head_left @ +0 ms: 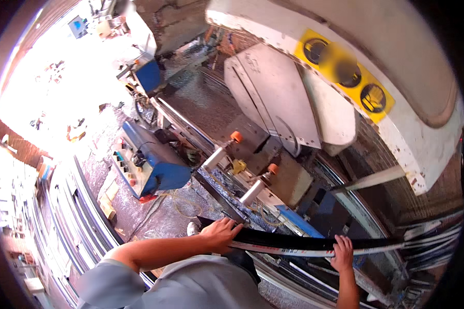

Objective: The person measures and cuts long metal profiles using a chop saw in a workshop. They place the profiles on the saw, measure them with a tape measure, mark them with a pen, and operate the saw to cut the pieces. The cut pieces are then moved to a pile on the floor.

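tight flr strip, machine edge nr, hands gripping blk profile

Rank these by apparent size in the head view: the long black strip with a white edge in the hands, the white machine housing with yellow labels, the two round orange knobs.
1. White machine housing
2. Long black strip
3. Upper orange knob and lower orange knob: too alike to rank apart

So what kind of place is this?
Probably a workshop, maybe for metalwork: there's a big white machine with yellow warning signs, a blue button box, and lots of long bars lying on the left.
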Motion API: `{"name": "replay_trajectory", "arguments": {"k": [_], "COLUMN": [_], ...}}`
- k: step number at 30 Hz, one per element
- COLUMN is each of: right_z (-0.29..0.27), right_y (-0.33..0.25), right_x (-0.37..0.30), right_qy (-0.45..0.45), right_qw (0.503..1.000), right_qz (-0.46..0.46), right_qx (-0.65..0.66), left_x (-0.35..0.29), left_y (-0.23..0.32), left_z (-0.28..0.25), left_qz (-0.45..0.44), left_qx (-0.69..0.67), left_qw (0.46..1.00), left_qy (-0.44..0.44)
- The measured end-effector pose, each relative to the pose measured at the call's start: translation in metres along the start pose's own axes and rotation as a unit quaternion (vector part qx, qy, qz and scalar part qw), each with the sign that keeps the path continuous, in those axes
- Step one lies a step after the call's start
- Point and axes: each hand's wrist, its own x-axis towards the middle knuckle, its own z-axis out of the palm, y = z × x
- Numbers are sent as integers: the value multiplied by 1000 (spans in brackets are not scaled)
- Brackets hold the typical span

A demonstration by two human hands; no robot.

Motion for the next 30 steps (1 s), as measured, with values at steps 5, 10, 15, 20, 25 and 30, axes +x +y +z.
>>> {"name": "replay_trajectory", "arguments": {"k": [5, 10, 15, 20, 25, 30], "right_z": [-51, -131, -135, -129, -157, -178], "right_y": [-68, -129, -207, -303, -399, -447], "right_x": [18, 30, 83, 166, 274, 376], "right_qy": [64, -47, -10, 41, 119, 143], "right_qw": [996, 999, 1000, 998, 990, 985], "right_qz": [-57, 23, -18, 45, 28, 37], "right_qx": [12, -15, -15, -32, -65, -83], "left_x": [-73, -150, -201, -268, -381, -471], "left_y": [-55, -131, -207, -278, -368, -418], "left_z": [-47, -125, -205, -218, -118, 34], "left_qz": [-9, 6, 47, -34, -147, -312], "left_qx": [46, 178, 226, 187, 121, 9], "left_qw": [999, 973, 933, 847, 845, 858], "left_qy": [26, 145, 277, 496, 500, 408]}}
